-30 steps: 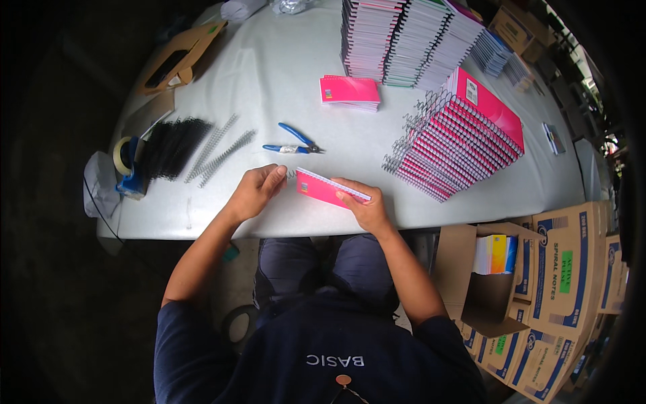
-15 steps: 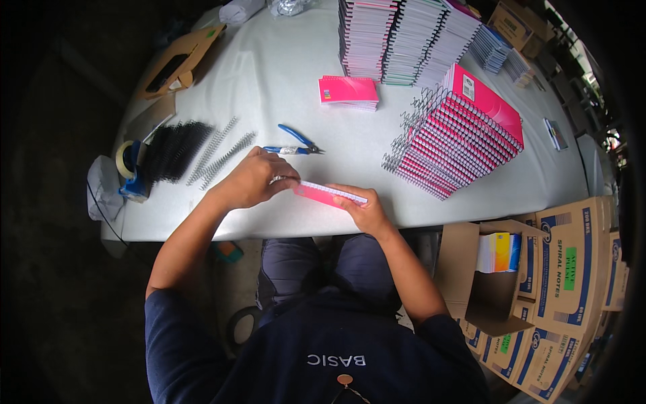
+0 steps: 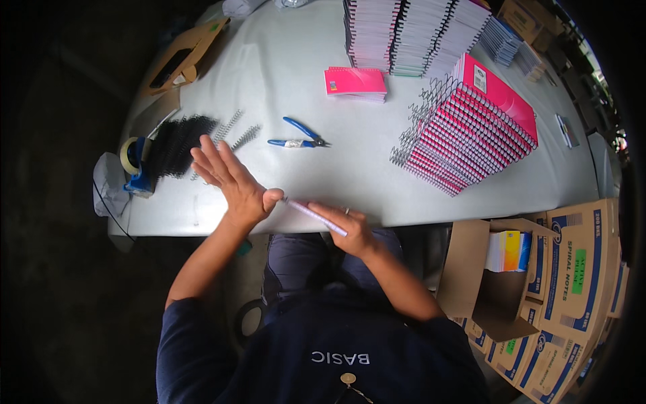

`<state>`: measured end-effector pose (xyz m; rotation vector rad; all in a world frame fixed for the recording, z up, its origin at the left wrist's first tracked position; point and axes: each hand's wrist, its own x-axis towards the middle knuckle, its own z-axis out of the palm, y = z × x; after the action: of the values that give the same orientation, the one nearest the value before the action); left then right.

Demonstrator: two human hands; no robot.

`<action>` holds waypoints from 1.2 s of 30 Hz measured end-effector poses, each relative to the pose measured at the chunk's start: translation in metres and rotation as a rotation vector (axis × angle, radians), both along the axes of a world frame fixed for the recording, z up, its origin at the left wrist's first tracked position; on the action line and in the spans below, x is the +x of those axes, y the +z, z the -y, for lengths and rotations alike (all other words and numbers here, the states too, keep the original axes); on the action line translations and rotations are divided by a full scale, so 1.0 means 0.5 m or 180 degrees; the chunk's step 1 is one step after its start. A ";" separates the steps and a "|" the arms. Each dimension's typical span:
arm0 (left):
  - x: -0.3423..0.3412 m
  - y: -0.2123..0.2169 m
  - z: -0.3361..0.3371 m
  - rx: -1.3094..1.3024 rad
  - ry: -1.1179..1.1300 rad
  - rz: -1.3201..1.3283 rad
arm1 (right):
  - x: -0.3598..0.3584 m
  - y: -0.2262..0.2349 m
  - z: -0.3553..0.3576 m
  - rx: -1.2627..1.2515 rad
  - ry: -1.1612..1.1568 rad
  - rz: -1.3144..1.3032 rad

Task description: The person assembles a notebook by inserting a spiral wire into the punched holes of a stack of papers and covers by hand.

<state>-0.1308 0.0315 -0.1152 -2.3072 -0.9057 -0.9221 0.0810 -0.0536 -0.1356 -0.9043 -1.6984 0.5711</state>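
My right hand (image 3: 351, 232) grips a small pink-covered notebook (image 3: 313, 216), held on edge above the table's near side so that mostly its thin pale spine side shows. My left hand (image 3: 234, 183) is raised with its fingers spread and palm bared; its thumb is at the notebook's far-left end, touching or very close to it. A dark wire tip (image 3: 284, 199) shows at that end. Beyond the hands lie blue-handled cutting pliers (image 3: 299, 135) with their handles apart. Loose metal spiral coils (image 3: 243, 137) and a heap of black coils (image 3: 176, 145) lie past my left hand.
A tall leaning stack of pink spiral notebooks (image 3: 464, 135) stands right of the hands. Behind are small pink notebooks (image 3: 355, 82) and high notebook piles (image 3: 414, 34). A blue tape dispenser (image 3: 140, 168) sits at left. An open carton (image 3: 464, 269) and stacked boxes stand at lower right.
My left hand has let go of the notebook's end and opened, fingers spreading upward. The notebook has turned so its pink cover barely shows, and my right hand has come slightly nearer.
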 end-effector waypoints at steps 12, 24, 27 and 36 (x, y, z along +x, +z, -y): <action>0.024 -0.139 0.120 -0.1741 -0.1054 0.0089 | 0.002 -0.023 0.024 0.0313 -0.0165 0.0317; 0.062 -0.038 0.117 -0.0477 -0.1576 -0.0387 | 0.007 -0.015 0.027 0.0081 0.0037 0.0014; 0.115 0.010 0.062 0.0331 -0.0681 0.0453 | -0.006 -0.028 0.020 0.0316 -0.0013 0.0241; 0.127 -0.051 0.123 -0.0717 -0.1051 -0.0009 | 0.006 -0.043 0.013 -0.0135 0.0166 -0.0034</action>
<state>-0.0673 -0.0299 -0.1408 -2.7070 -0.6657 -0.9900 0.0840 -0.0598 -0.1569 -0.8877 -1.7101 0.6478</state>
